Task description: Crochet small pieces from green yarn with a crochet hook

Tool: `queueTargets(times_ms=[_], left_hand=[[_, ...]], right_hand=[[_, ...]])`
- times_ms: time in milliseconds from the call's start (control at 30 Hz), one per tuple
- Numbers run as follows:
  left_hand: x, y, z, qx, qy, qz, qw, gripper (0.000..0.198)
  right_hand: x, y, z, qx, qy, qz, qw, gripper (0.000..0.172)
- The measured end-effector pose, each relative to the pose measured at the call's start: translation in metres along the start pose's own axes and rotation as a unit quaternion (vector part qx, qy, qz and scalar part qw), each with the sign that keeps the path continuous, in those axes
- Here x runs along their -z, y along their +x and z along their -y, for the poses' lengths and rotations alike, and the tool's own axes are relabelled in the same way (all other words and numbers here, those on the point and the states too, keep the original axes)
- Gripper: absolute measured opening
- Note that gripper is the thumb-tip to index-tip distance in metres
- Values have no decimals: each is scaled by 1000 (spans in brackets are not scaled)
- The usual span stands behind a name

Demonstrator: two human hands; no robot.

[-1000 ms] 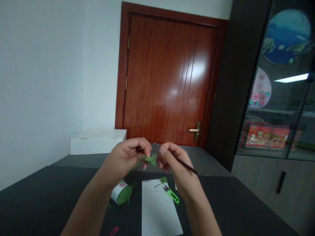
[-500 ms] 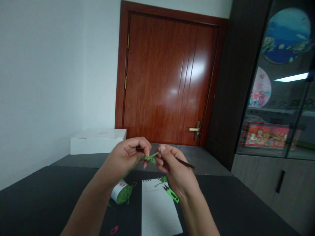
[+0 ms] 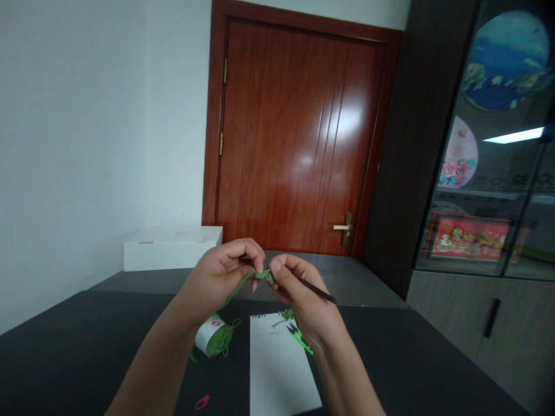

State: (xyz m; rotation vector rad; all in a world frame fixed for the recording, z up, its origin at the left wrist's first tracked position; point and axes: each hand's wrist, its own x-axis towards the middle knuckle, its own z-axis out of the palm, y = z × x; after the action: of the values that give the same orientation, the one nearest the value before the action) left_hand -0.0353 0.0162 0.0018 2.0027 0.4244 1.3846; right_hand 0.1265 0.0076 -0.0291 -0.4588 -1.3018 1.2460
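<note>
Both hands are raised above a dark table (image 3: 87,341). My left hand (image 3: 221,274) is closed, pinching a small green crochet piece (image 3: 263,275) between thumb and fingers. A green yarn strand (image 3: 236,292) runs from it down to a green yarn ball (image 3: 213,341) with a white label on the table. My right hand (image 3: 299,292) is closed on a thin dark crochet hook (image 3: 318,290), its tip at the green piece. The two hands almost touch.
A white notepad (image 3: 277,370) lies on the table under my hands, with green thread snips (image 3: 299,336) and a small green yarn bit (image 3: 288,315) at its top. A pink clip (image 3: 202,402) lies near the front edge. A white box (image 3: 171,247) sits at the back left.
My right hand has moved left, closer to my left hand, bringing the hook tip into the green piece. The left hand has hardly moved.
</note>
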Motion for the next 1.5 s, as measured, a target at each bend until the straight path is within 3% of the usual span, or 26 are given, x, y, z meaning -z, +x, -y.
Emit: queueTargets(times_ms=[167,300,433,500,600,733,900,1000,1200,1333,1500], left_hand=[[-1,-2,2,1,-32,-19,999,15],[-1,-2,2,-3,-42,-10,999,14],[0,-1,2,-3,-38,-10,999,13],[1,0,1,-1,-25,-6,1000,13],[2,0,0,6,-9,5,1000,14],[2,-2,3,20,-42,13,999,9],[0,-2,9,30,-98,-7,995,8],[0,-2,10,40,-104,-21,994,12],[4,-1,6,63,-151,-72,984,20],[6,-1,6,96,-198,-71,973,23],[7,-3,13,135,-210,-50,967,24]], right_hand=[[-2,3,-2,-27,125,17,992,35],[3,5,-1,-33,172,-23,984,33],[10,3,2,55,-19,-62,996,43],[11,1,4,75,-106,-25,991,42],[10,-2,6,60,-125,17,990,35],[3,-1,2,55,-50,-26,997,27],[-7,4,-9,40,104,-68,991,31],[-4,7,-12,49,102,-92,989,34],[19,6,-1,45,-10,-7,999,30],[18,5,2,25,51,28,998,30],[7,9,-3,-22,200,-21,979,33]])
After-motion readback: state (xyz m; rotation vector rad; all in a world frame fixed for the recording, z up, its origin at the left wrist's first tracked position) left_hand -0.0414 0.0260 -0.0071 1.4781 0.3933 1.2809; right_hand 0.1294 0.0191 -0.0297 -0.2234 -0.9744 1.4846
